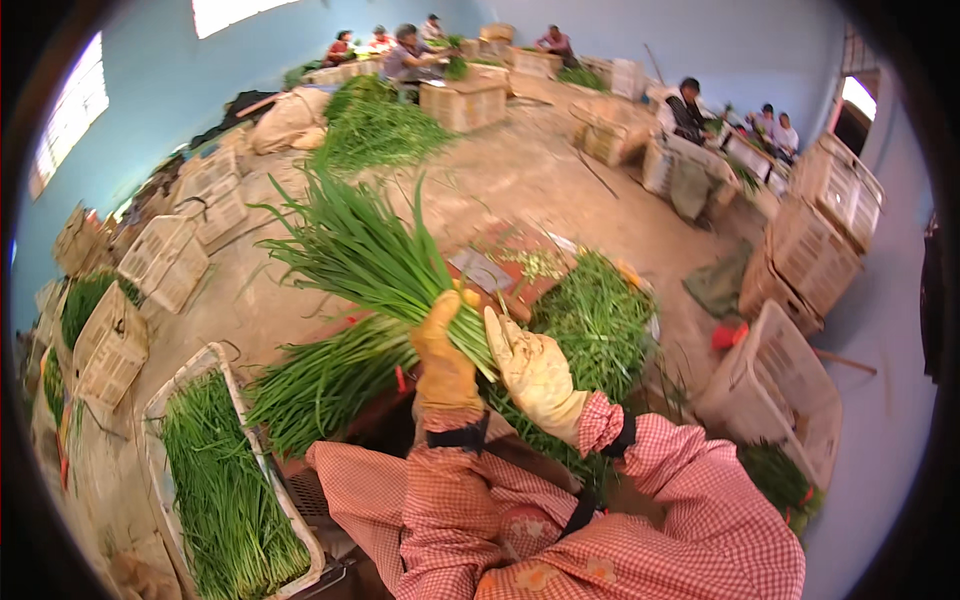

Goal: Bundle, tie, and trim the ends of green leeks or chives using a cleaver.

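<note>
My left hand (447, 365), in a stained yellow glove, is wrapped around the stems of a bunch of garlic chives (365, 255). The leaves fan out away from me to the upper left, and the pale stem ends point toward my right hand. In a paler yellow glove, my right hand (538, 375) has its fingers stretched out beside the stem ends; whether it touches them I cannot tell. Beneath the left hand lies another pile of chives (330, 375). A loose green heap (595, 320) is to the right of my hands.
Beyond my hands a reddish-brown board (545, 290) carries a flat grey piece (482, 270) and pale trimmings (540, 262). A crate filled with chives (160, 425) stands at left, a pale plastic crate (770, 385) at right. Several people work farther back among crates and a green heap (380, 130).
</note>
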A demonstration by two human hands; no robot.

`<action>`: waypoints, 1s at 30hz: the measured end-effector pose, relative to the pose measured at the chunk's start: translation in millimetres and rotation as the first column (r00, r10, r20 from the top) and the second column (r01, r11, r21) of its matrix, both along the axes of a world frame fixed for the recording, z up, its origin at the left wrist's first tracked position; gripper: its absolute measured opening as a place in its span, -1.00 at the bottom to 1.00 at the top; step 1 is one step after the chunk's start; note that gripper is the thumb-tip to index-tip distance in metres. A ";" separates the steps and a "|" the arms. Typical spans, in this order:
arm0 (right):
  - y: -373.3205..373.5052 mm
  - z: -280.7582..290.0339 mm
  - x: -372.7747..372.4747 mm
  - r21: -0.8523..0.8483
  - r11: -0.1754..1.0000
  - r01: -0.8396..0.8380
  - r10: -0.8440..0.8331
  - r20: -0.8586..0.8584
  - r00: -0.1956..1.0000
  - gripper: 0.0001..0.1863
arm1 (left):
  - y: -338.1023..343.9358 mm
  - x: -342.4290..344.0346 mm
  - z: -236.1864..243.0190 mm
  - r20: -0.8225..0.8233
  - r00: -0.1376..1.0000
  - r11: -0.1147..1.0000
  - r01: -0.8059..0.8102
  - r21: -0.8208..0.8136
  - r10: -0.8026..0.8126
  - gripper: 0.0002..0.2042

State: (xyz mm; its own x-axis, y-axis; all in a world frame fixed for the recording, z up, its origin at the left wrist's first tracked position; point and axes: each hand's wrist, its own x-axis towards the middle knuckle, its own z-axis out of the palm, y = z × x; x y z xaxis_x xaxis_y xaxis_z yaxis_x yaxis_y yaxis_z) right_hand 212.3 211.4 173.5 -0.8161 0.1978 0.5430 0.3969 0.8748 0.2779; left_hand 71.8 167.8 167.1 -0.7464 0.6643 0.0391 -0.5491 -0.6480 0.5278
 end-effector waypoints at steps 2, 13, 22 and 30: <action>10.2 -16.2 31.0 -0.208 0.978 -0.017 0.072 0.260 0.963 -0.28 | -2.4 -11.7 -6.7 0.038 0.999 1.000 -0.015 -0.018 0.015 -0.70; 50.1 39.3 65.3 -0.932 0.161 -0.324 0.017 -0.326 0.945 -0.61 | -2.5 -12.3 -8.2 0.050 0.980 0.962 0.178 0.207 -0.193 -0.58; 40.6 8.3 57.3 -0.799 0.530 0.284 -0.153 0.240 0.959 -0.74 | 13.0 -9.9 -6.8 0.191 0.981 0.997 0.029 -0.076 -0.014 -0.76; 112.1 34.3 2.6 -0.931 0.042 -0.363 0.294 -0.335 0.895 -0.26 | 21.8 9.6 1.2 -0.463 0.879 0.952 -0.036 -0.304 -0.115 -0.64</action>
